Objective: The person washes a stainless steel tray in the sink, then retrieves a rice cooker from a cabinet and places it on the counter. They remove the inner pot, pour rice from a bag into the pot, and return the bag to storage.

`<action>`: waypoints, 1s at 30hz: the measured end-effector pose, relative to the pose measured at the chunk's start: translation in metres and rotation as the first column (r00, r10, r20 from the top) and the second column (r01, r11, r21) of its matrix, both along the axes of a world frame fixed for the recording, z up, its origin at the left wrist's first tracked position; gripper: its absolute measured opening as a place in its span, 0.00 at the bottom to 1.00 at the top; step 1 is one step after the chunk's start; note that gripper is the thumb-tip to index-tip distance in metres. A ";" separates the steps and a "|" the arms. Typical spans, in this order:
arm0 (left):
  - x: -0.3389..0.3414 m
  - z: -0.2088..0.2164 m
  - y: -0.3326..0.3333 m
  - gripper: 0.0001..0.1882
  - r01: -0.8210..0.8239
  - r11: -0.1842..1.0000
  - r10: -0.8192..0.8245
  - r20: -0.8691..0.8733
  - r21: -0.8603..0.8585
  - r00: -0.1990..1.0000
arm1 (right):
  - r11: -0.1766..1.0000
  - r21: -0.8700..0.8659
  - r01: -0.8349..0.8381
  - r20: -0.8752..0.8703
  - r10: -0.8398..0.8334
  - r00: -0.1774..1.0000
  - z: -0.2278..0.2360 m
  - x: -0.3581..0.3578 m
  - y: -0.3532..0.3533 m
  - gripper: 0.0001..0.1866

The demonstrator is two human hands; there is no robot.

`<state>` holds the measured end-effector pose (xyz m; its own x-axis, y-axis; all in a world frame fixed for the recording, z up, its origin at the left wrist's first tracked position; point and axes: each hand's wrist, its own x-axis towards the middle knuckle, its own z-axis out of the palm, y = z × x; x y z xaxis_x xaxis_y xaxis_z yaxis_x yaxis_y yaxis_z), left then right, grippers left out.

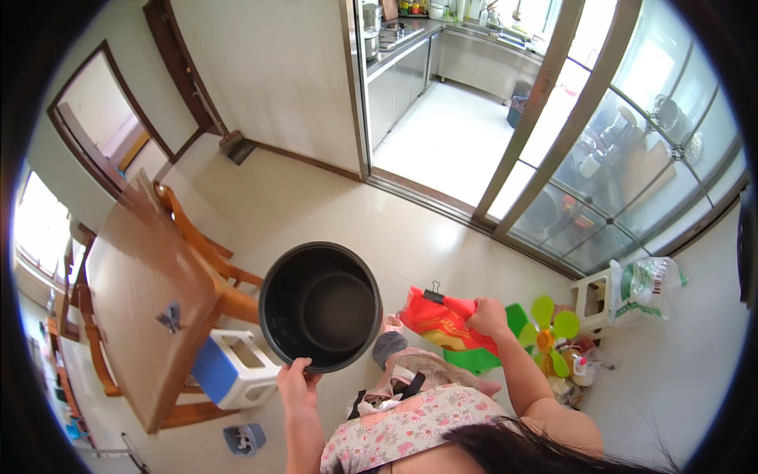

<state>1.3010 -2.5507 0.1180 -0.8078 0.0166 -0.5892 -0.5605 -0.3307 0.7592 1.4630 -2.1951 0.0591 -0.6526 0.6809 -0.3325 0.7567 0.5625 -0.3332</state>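
My left hand [298,383] grips the near rim of a black inner pot [322,308], its thumb over the edge. The pot is tilted so that its mouth faces me, and its inside looks bare and dark. To the right, my right hand [487,318] is closed around the end of a red plastic bag [442,322] with a yellow print. A black binder clip [433,295] pinches the bag's other end. Below the bag shows a green thing [474,361] whose kind I cannot make out. What the bag holds is hidden.
A wooden table [150,292] with chairs stands at the left, beside a blue and white stool [237,367]. A green-bladed fan [546,336] and a white stool [598,299] stand at the right. Ahead, a sliding glass door [624,166] opens onto a kitchen.
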 end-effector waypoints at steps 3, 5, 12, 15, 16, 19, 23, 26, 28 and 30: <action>-0.060 0.007 0.043 0.07 0.048 0.998 -0.048 -0.004 -0.043 0.999 | 0.999 -0.047 -0.004 0.088 0.008 0.996 -0.009 -0.054 0.022 0.12; -0.096 0.013 0.075 0.08 0.064 0.996 -0.064 -0.001 -0.062 0.998 | 0.999 -0.035 0.000 0.121 0.005 0.993 -0.023 -0.083 0.047 0.13; -0.231 0.015 0.173 0.09 0.114 0.989 -0.117 -0.028 -0.091 0.993 | 0.988 -0.033 0.152 0.129 -0.147 0.981 -0.043 -0.165 0.149 0.17; -0.292 0.017 0.230 0.10 0.144 0.984 -0.149 -0.044 -0.105 0.988 | 0.964 -0.095 0.249 0.109 -0.239 0.965 -0.037 -0.203 0.198 0.17; -0.314 0.018 0.251 0.10 0.162 0.980 -0.169 -0.052 -0.112 0.984 | 0.953 -0.123 0.276 0.116 -0.262 0.958 -0.033 -0.218 0.215 0.16; -0.375 0.006 0.313 0.10 0.245 0.965 -0.250 -0.054 -0.096 0.967 | 0.944 -0.067 0.323 0.108 -0.315 0.943 -0.027 -0.257 0.262 0.20; -0.466 0.006 0.412 0.10 0.382 0.921 -0.386 -0.048 -0.068 0.921 | 0.897 0.007 0.442 0.068 -0.441 0.895 -0.023 -0.316 0.323 0.21; -0.517 0.008 0.489 0.10 0.471 0.880 -0.473 -0.024 -0.064 0.881 | 0.823 0.040 0.567 0.040 -0.568 0.822 -0.014 -0.346 0.369 0.20; -0.550 0.014 0.547 0.09 0.534 0.844 -0.535 -0.039 -0.048 0.844 | 0.767 0.028 0.641 0.011 -0.642 0.767 -0.004 -0.367 0.403 0.20; -0.576 0.015 0.600 0.07 0.569 0.821 -0.571 -0.044 -0.051 0.820 | 0.733 0.002 0.681 -0.006 -0.681 0.733 -0.007 -0.381 0.439 0.20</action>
